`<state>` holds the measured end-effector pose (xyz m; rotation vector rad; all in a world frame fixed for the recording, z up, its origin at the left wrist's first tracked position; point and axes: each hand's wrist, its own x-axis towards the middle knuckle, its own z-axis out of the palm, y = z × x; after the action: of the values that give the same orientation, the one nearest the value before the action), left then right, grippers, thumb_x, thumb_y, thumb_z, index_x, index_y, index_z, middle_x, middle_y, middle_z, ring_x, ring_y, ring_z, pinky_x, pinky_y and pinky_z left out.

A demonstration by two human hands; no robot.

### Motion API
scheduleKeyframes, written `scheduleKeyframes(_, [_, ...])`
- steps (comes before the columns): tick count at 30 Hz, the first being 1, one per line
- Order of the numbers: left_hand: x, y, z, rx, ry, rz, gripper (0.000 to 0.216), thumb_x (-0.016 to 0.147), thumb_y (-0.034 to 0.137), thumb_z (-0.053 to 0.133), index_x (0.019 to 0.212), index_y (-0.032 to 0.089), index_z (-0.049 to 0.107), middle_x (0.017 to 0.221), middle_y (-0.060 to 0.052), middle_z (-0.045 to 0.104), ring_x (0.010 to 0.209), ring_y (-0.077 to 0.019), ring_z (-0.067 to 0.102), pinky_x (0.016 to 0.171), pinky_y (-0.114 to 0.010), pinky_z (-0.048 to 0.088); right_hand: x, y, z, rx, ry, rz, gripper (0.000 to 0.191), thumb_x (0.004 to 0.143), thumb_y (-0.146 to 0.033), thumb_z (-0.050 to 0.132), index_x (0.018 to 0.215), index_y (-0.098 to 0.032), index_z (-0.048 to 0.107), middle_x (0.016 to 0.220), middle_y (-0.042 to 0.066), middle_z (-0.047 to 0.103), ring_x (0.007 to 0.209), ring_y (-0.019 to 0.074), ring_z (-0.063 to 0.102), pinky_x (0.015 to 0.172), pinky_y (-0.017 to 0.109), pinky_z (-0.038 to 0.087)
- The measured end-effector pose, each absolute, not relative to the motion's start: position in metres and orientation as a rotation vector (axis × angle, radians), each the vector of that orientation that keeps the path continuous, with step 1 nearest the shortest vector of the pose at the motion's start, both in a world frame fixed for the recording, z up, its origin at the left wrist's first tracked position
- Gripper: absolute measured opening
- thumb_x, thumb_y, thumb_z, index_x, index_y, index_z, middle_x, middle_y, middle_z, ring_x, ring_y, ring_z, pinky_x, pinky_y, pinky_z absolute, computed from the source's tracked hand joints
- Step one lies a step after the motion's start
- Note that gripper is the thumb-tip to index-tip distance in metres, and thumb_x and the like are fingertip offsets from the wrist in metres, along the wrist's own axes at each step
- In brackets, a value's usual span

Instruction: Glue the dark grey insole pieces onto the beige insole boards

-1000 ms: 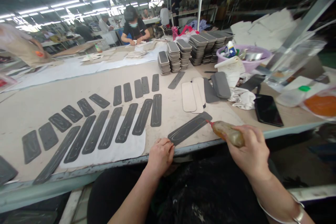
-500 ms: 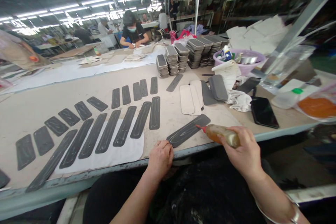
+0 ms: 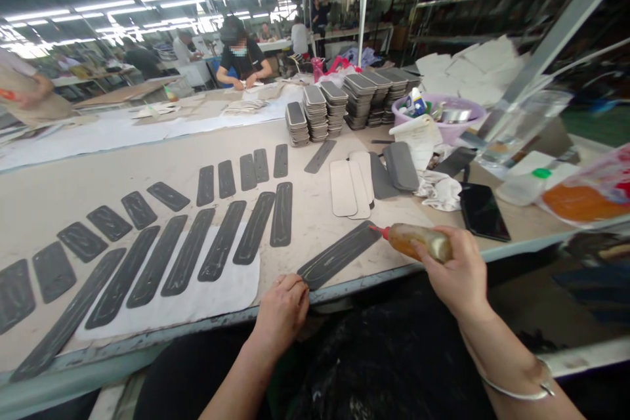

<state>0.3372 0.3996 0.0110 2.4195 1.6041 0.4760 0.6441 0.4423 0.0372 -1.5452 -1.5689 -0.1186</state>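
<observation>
A long dark grey strip (image 3: 339,254) lies slanted near the table's front edge. My left hand (image 3: 281,312) is closed, its fingers pinching the strip's near end at the edge. My right hand (image 3: 455,272) is wrapped round a squeeze bottle of amber glue (image 3: 418,241), held level. The bottle's red nozzle touches the strip's far end. Glue lines show along the strip.
Rows of several long and short dark strips (image 3: 221,239) fan out to the left, some on a white sheet (image 3: 216,292). Beige pieces (image 3: 349,187), stacked pads (image 3: 315,111), a purple basin (image 3: 450,119), a phone (image 3: 482,211) and a rag lie right. People work at far tables.
The view has drifted, so everything sits a little further left. My right hand and bottle stay at the strip's far end. My left hand keeps its hold.
</observation>
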Motion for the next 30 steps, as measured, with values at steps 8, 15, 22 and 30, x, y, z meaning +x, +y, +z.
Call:
scheduleKeyframes(8, [0.338,0.4,0.013,2.455,1.618,0.5,0.017,0.085,0.015,0.046,0.078,0.017,0.061,0.083,-0.006,0.058,0.082,-0.0185,0.053,0.077,-0.034,0.047,0.646,0.433,0.037,-1.574,-1.558,-0.2,0.029,0.075,-0.038,0.064,0.095,-0.019,0.055,0.087,0.007,0.055,0.086,0.0249,0.053,0.077,0.04,0.045])
scheduleKeyframes(15, [0.339,0.4,0.015,2.455,1.637,0.446,0.017,0.085,0.014,0.045,0.079,0.017,0.061,0.083,-0.005,0.058,0.081,-0.0186,0.053,0.077,-0.034,0.047,0.641,0.411,0.04,-1.545,-1.561,-0.185,0.029,0.073,-0.035,0.065,0.096,-0.019,0.057,0.09,0.007,0.055,0.087,0.0259,0.054,0.081,0.043,0.045])
scheduleKeyframes(22, [0.338,0.4,0.014,2.46,1.619,0.43,0.018,0.086,0.015,0.044,0.079,0.017,0.061,0.083,-0.005,0.057,0.083,-0.0193,0.052,0.077,-0.034,0.046,0.644,0.411,0.042,-1.569,-1.513,-0.209,0.028,0.074,-0.036,0.065,0.095,-0.02,0.056,0.086,0.008,0.056,0.086,0.0274,0.054,0.08,0.044,0.046])
scheduleKeyframes(30, [0.338,0.399,0.013,2.451,1.623,0.438,0.019,0.087,0.016,0.042,0.079,0.016,0.06,0.083,-0.005,0.057,0.083,-0.0192,0.051,0.078,-0.035,0.046,0.642,0.411,0.042,-1.565,-1.547,-0.138,0.026,0.075,-0.038,0.063,0.094,-0.022,0.055,0.085,0.006,0.055,0.082,0.0262,0.055,0.075,0.042,0.046])
